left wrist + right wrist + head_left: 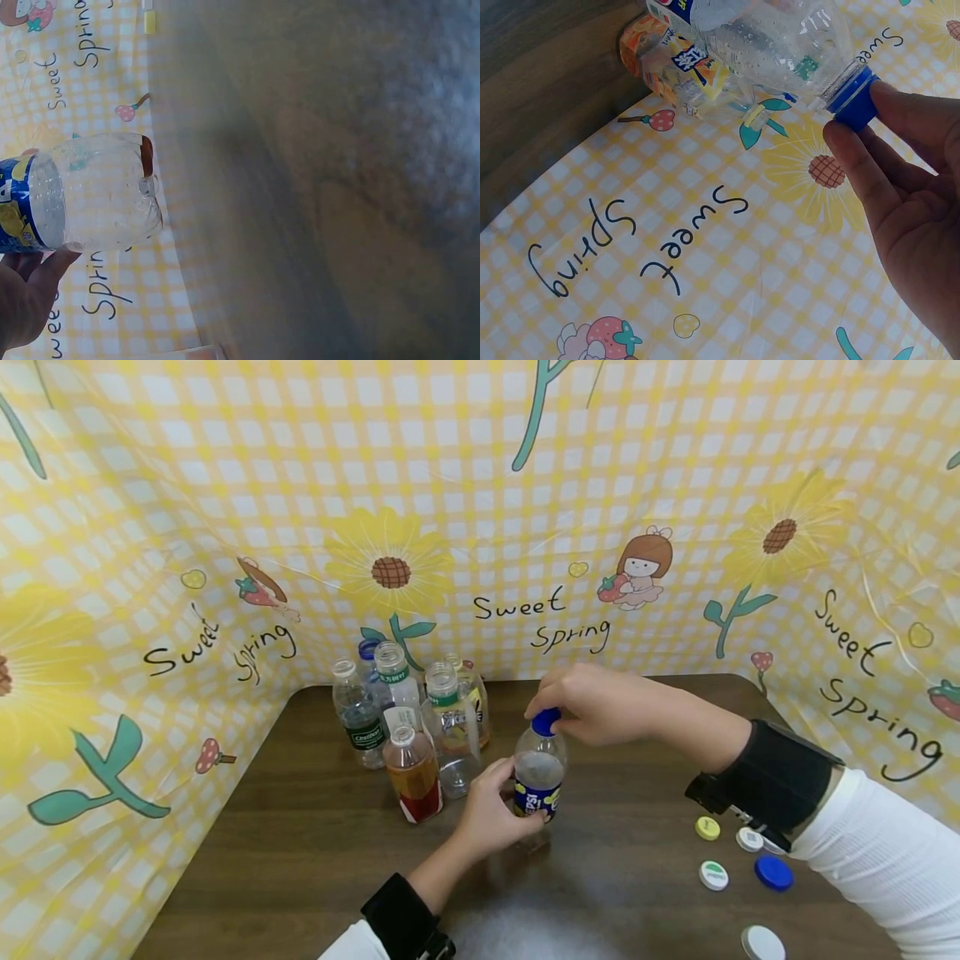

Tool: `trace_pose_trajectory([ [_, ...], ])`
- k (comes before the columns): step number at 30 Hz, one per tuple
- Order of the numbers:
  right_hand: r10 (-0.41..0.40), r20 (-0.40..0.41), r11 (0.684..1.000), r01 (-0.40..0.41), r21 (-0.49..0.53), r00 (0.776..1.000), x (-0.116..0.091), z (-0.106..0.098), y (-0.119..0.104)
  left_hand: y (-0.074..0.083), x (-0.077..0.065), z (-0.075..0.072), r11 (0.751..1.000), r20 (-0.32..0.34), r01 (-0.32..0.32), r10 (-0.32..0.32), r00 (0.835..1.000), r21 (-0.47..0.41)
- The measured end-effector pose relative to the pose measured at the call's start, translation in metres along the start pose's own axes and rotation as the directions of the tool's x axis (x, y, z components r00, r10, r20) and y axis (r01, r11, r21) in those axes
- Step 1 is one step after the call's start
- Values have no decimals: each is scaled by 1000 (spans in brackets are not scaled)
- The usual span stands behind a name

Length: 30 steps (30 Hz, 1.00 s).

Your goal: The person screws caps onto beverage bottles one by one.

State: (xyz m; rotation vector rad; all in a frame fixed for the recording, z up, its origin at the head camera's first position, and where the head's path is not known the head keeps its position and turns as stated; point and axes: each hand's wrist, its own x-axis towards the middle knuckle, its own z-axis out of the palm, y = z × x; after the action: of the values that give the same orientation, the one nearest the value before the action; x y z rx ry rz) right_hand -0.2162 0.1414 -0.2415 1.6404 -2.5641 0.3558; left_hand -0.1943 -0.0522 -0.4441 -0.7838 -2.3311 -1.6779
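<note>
Clear blue-labelled plastic bottle (540, 768): gripped in my left hand (491, 814), right of the clustered plastic bottles (452, 727). Blue plastic cap (545, 721) atop: pinched by my right hand (585, 703). Step: apparently unscrewing; next likely needs twist, lift.

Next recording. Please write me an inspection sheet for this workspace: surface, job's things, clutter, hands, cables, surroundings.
Surface: dark brown wood-look table, with a bright reflection near the front.
Job's things: clear bottle with a blue label, roughly upright; blue cap at its neck, tightness cannot be told.
Clutter: group of standing bottles left of the held one; loose caps in yellow, white and blue on the right side.
Left hand: holds the bottle around its label.
Right hand: pinches the blue cap from above.
Cables: nothing seen.
Surroundings: yellow-and-white checked cloth behind and beside the table, printed with flowers and "Sweet Spring".
</note>
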Motion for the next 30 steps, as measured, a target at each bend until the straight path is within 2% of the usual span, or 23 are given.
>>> trace_pose_trajectory([
  [5,7,-38,999,-8,-44,999,-4,4,0,0,0,1,1000,3,0,0,1000,-9],
  [9,0,-88,993,-11,-119,996,-6,10,0,0,1,2,1000,-6,-8,8,1000,3],
  [13,32,-148,982,-58,-178,988,-5,19,-1,1,2,4,999,-40,-20,21,999,25],
  [18,187,-184,958,-220,-182,965,-3,28,-10,0,2,6,998,-85,-7,12,996,55],
  [23,349,-180,906,-380,-187,920,1,32,-22,-2,2,7,998,-99,5,2,995,67],
  [26,389,-189,883,-423,-201,902,3,33,-26,-3,1,7,997,-100,10,-2,995,75],
  [30,407,-197,872,-443,-207,892,4,35,-28,-3,1,8,997,-98,17,-9,995,81],
])
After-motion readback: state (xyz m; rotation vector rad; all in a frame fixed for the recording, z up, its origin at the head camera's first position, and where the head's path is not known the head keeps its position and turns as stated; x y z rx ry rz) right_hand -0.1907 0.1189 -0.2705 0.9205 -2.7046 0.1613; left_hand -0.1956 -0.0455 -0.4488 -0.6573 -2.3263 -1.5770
